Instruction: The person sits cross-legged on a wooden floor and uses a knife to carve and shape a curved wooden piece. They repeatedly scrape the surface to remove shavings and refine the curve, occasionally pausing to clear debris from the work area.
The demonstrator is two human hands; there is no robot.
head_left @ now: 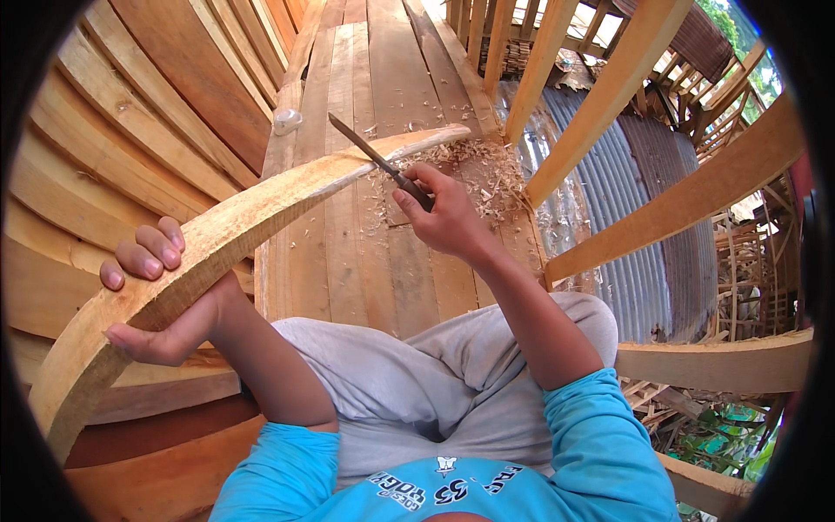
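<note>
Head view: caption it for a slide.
Left hand steadies a curved wooden piece while the right hand sets a knife to it.

Plank deck [383, 78] — long boards running away from the viewer, pale to reddish brown. Wood shavings [487, 170] — a loose heap of light curls scattered on the deck boards. Curved planking wall [130, 113], left side: overlapping bent boards, orange-brown. Small whitish object [287, 120] on the deck's left edge; kind cannot be told. Slanted timber beams [609, 87], right side, pale wood. Corrugated metal sheeting [626, 217] below the beams, grey. Green foliage [722, 435], lower right. Grey trousers [435, 383]; turquoise shirt [574, 452], printed front.
</note>
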